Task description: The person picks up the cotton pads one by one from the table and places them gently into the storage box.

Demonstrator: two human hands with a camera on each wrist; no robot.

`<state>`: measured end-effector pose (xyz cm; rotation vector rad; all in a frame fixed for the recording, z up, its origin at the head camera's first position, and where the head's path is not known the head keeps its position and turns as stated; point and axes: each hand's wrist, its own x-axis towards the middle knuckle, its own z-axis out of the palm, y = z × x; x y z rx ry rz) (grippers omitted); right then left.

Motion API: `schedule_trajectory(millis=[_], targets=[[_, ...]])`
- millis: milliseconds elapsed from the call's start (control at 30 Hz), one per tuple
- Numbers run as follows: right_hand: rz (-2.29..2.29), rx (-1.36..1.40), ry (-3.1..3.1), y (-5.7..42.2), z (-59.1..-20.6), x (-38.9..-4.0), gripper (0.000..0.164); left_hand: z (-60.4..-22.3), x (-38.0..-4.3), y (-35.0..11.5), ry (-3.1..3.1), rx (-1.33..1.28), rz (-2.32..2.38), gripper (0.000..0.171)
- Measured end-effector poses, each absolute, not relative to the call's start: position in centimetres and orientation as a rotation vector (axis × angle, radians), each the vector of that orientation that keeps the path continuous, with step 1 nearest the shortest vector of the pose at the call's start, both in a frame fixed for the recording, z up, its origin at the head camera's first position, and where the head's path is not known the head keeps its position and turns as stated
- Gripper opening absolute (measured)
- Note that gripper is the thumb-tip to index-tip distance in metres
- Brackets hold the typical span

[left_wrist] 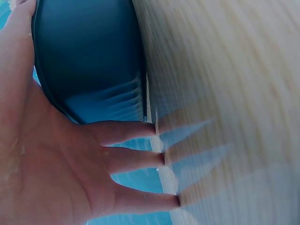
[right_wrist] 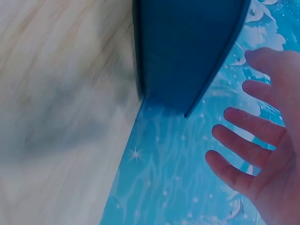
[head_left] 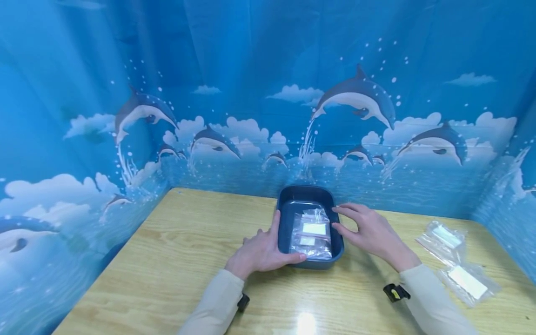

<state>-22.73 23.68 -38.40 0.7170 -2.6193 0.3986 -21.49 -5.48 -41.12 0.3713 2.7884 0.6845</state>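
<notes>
A dark blue rectangular bin [head_left: 310, 266] stands on the wooden table, against the backdrop in the head view. Inside it lie clear zip bags [head_left: 322, 251] with white pieces in them, overlapping one another. My left hand [head_left: 264, 251] rests against the bin's left side, its thumb lying over the near rim. In the left wrist view, the fingers [left_wrist: 133, 159] are straight and spread, with their tips at the tabletop. My right hand [head_left: 368, 230] is beside the bin's right rim, fingers loosely bent. The right wrist view shows those fingers [right_wrist: 243, 143] apart, holding nothing.
Two more clear bags, an upper one [head_left: 447, 237] and a lower one [head_left: 469, 283], lie on the table at the right, each with a white piece inside. A blue dolphin-print curtain [head_left: 259, 93] rises behind the table [head_left: 167, 260] and along both sides.
</notes>
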Motion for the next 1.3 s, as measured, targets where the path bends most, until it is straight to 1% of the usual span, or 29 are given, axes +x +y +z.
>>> schedule_trajectory(millis=[200, 333, 467, 567, 767, 933, 1300], targets=[[0.375, 0.670, -2.635, 25.2, -38.1, -21.7, 0.055, -41.1, -21.4, -5.6, 2.795, 0.381, 0.684, 0.134], [0.325, 0.636, -2.641, 26.2, -38.0, -21.1, 0.068, -41.0, -21.4, -5.6, 2.791, 0.382, 0.679, 0.134], [0.250, 0.554, -2.706, 27.2, -38.0, -20.5, 0.079, -41.1, -21.4, -5.6, 2.787, 0.382, 0.679, 0.134], [0.187, 0.482, -2.771, 27.9, -37.9, -20.1, 0.084, -41.1, -21.4, -5.6, 2.791, 0.383, 0.682, 0.134], [0.077, 0.382, -2.850, 29.3, -38.3, -19.6, 0.090, -41.1, -21.4, -5.6, 2.790, 0.380, 0.689, 0.134], [0.005, 0.321, -2.888, 30.5, -39.0, -19.4, 0.092, -41.1, -21.4, -5.6, 2.789, 0.379, 0.696, 0.134], [0.008, 0.239, -2.947, 33.9, -40.0, -19.3, 0.093, -41.1, -21.3, -5.6, 2.788, 0.381, 0.704, 0.133]])
